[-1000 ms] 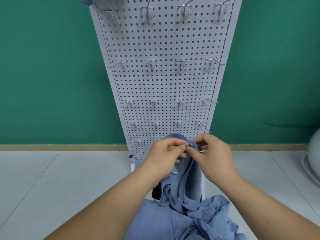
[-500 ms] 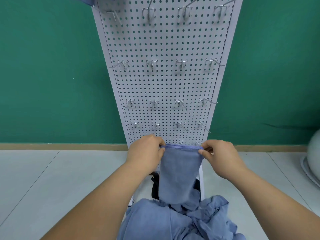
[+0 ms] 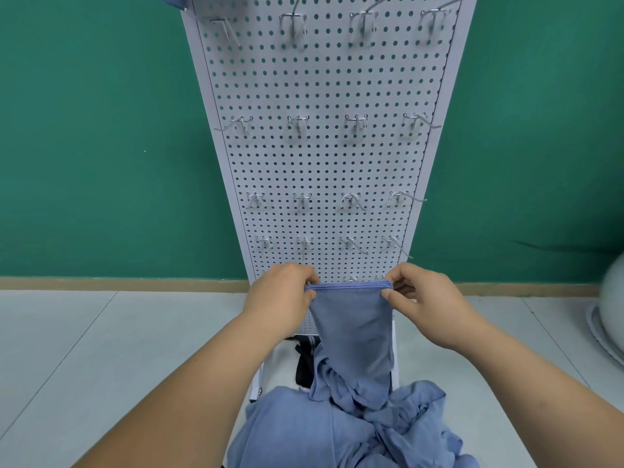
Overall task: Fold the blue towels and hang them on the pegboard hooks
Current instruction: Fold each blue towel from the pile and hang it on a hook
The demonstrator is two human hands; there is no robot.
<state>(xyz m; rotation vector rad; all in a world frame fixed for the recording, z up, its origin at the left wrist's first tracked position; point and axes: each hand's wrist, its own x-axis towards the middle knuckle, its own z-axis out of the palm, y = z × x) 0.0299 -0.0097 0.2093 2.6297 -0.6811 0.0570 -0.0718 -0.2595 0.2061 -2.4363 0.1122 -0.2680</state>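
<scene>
I hold one blue towel (image 3: 354,329) stretched by its top edge in front of the white pegboard (image 3: 324,157). My left hand (image 3: 280,298) pinches the towel's left corner and my right hand (image 3: 425,302) pinches the right corner. The towel hangs down, and its lower end lies in a crumpled pile of blue towels (image 3: 351,430) below. Several rows of metal hooks (image 3: 356,121) stick out of the board. Another blue towel (image 3: 169,0) shows at the top left corner of the board.
The pegboard leans against a green wall (image 3: 101,146) and stands on a light tiled floor (image 3: 84,349). A black strap (image 3: 302,361) lies at the board's foot. A white rounded object (image 3: 611,305) sits at the right edge.
My hands have moved apart from a bunched grip and pulled the towel's top edge taut and flat. Over the last half second they barely moved.
</scene>
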